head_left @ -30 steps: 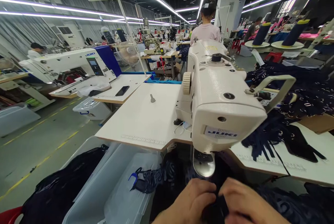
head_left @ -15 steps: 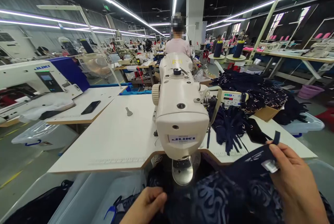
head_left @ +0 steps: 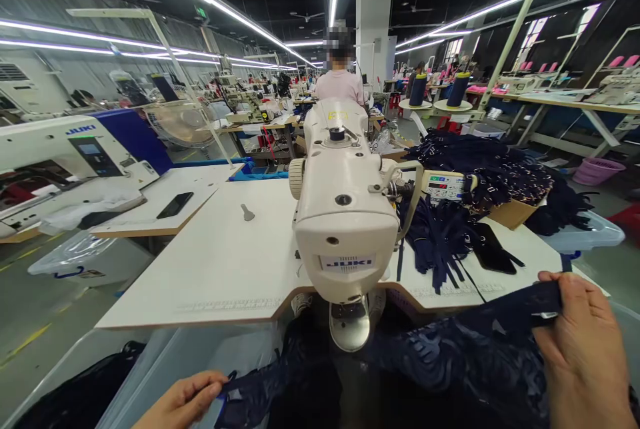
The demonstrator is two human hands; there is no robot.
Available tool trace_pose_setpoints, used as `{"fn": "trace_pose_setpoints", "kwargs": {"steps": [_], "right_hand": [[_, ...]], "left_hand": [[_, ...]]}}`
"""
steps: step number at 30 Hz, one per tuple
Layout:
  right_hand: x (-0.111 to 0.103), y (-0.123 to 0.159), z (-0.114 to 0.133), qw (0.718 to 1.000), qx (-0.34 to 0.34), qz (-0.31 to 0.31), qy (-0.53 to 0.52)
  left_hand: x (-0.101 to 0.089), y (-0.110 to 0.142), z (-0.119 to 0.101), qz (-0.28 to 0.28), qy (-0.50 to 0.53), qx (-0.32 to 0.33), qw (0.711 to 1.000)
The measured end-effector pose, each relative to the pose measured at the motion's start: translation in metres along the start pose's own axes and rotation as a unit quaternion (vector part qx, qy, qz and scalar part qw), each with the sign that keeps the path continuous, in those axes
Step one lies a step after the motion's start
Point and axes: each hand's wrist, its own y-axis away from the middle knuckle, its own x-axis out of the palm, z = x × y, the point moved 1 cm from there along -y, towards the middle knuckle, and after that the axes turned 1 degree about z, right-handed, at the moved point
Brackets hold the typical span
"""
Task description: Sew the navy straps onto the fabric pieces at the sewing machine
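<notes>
A dark navy garment with a swirling lace-like pattern point(head_left: 435, 356) stretches between my two hands in front of the sewing machine point(head_left: 345, 222). My left hand point(head_left: 183, 402), at the lower left, pinches one end of it. At the right, the fingers of my right hand point(head_left: 583, 329) are closed on the other end, a plain navy band with a small pale patch by the thumb. The fabric passes below the machine's rounded metal plate point(head_left: 350, 329). Much of its lower part is lost in shadow.
Navy straps point(head_left: 437, 236) and a black phone point(head_left: 493, 249) lie right of the machine on the white table point(head_left: 235, 262). A small metal piece point(head_left: 247, 212) lies left. Clear plastic bins point(head_left: 225, 349) stand below the front edge. A person in pink point(head_left: 340, 86) sits ahead.
My hands have moved apart, the left toward the lower left and the right outward to the right. The garment is now drawn out wider between them.
</notes>
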Motion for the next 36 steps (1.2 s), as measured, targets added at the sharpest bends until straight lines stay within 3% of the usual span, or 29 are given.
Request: {"fn": "trace_pose_setpoints", "kwargs": {"steps": [4,7,9,12,13,14,17,20,21,22,24,26,28,30,32,34,36], "right_hand": [[0.005,0.006,0.011,0.993,0.081,0.001,-0.084],[0.008,0.012,0.014,0.988,0.121,-0.001,-0.096],[0.011,0.018,0.012,0.984,0.136,-0.003,-0.111],[0.019,0.033,0.002,0.984,0.140,0.043,-0.102],[0.022,0.040,-0.003,0.985,0.133,0.073,-0.083],[0.025,0.048,-0.007,0.986,0.118,0.105,-0.052],[0.037,0.078,-0.014,0.969,0.013,0.225,0.102],[0.053,0.110,-0.012,0.900,-0.160,0.357,0.191],[0.058,0.119,-0.010,0.872,-0.220,0.396,0.187],[0.063,0.127,-0.009,0.843,-0.281,0.426,0.173],[0.072,0.139,-0.009,0.791,-0.390,0.448,0.151],[0.077,0.146,-0.013,0.749,-0.478,0.433,0.154],[0.078,0.148,-0.018,0.716,-0.538,0.410,0.172],[0.077,0.148,-0.021,0.694,-0.571,0.398,0.188],[0.075,0.149,-0.021,0.678,-0.589,0.393,0.196],[0.074,0.149,-0.021,0.674,-0.592,0.394,0.201],[0.074,0.151,-0.021,0.688,-0.573,0.399,0.197]], "left_hand": [[-0.022,-0.001,0.011,-0.120,0.028,-0.012,0.992],[-0.032,-0.002,0.004,-0.250,0.083,-0.024,0.964],[-0.033,0.000,-0.014,-0.335,0.188,0.025,0.923],[-0.023,0.004,-0.053,-0.395,0.375,0.183,0.818],[-0.015,0.005,-0.067,-0.397,0.408,0.227,0.790],[-0.005,0.007,-0.080,-0.386,0.408,0.243,0.791],[0.042,0.011,-0.114,-0.316,0.378,0.242,0.836],[0.102,0.015,-0.140,-0.203,0.318,0.229,0.897],[0.121,0.016,-0.148,-0.124,0.250,0.238,0.930],[0.137,0.017,-0.154,-0.086,0.189,0.253,0.945],[0.159,0.019,-0.162,-0.046,0.134,0.246,0.959],[0.169,0.020,-0.165,-0.059,0.098,0.257,0.960],[0.172,0.020,-0.166,-0.107,0.033,0.298,0.948],[0.172,0.020,-0.165,-0.169,-0.065,0.356,0.917],[0.171,0.020,-0.163,-0.215,-0.178,0.417,0.865],[0.169,0.022,-0.163,-0.249,-0.291,0.473,0.794],[0.168,0.024,-0.163,-0.264,-0.371,0.503,0.735]]}}
